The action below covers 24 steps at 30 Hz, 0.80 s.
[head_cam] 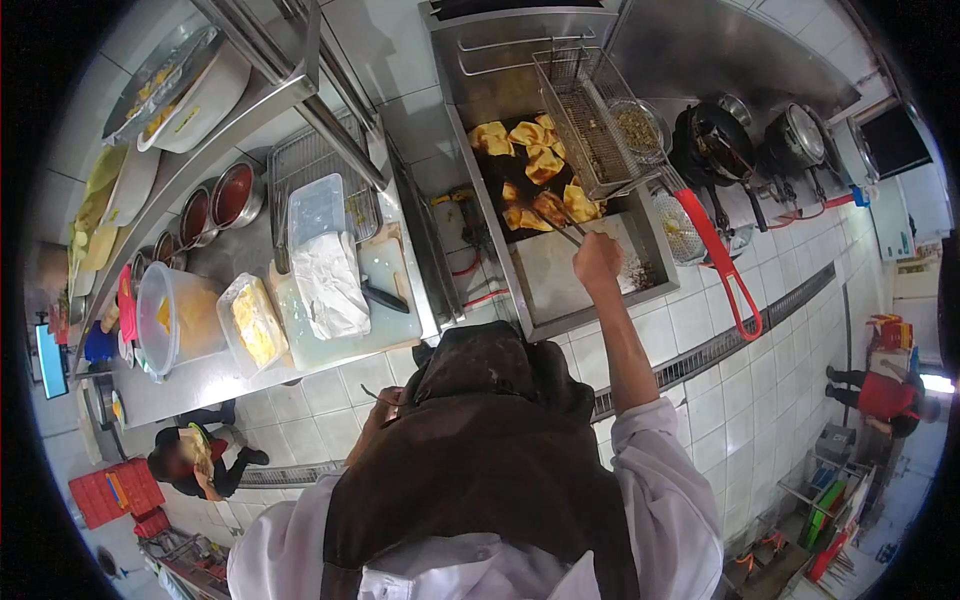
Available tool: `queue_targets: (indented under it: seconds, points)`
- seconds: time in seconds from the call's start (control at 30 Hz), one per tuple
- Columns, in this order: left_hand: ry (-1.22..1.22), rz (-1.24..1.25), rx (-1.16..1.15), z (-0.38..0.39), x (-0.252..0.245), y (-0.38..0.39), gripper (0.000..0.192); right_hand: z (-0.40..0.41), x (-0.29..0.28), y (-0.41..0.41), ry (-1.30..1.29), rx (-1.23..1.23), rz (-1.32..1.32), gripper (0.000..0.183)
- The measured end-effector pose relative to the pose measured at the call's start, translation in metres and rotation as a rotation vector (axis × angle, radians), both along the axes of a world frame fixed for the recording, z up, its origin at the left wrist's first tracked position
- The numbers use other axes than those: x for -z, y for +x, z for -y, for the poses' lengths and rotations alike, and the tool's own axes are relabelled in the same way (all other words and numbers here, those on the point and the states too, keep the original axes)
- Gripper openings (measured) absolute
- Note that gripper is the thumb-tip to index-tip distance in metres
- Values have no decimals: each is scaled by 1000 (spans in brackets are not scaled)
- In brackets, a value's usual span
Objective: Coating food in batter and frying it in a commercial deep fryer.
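Observation:
My right hand [598, 260] is closed on the end of metal tongs [561, 225], whose tips reach among golden fried pieces in dark oil. More fried pieces [543, 163] float in the deep fryer [517, 300] in front of me. Low at my left side, by the dark apron [480, 420], is my left hand [384, 409]; its fingers are partly hidden, and whether it holds anything is unclear. A wire fry basket [592, 120] rests across the fryer's right edge, near a mesh strainer [637, 129] with crumbs in it.
A red-handled utensil [712, 247] juts out past the fryer's right side. Black pans [712, 142] stand beyond. On the left counter are a cutting board [390, 330], crumpled paper [330, 285], a black-handled knife [385, 297] and plastic tubs [180, 319]. One person [199, 457] is lower left, another [885, 394] far right.

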<state>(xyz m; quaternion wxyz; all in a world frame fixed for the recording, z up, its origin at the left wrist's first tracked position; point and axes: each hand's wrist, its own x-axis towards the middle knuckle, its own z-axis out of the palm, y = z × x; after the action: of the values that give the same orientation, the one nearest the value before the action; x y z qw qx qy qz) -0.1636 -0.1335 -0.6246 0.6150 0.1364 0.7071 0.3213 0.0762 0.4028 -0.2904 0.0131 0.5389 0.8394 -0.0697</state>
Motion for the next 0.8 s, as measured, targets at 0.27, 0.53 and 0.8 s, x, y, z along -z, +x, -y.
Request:
queue_targets:
  seconds: [0.27, 0.53, 0.8]
  points:
    - [-32, 134, -136, -4, -2, 1, 21, 6, 12, -19, -43, -31, -76, 14]
    - [-54, 99, -168, -4, 4, -2, 24, 4, 45, -35, -52, -66, -139, 18]
    - [-27, -19, -40, 1, 12, 2, 22, 8, 43, -23, -145, -35, -213, 20]
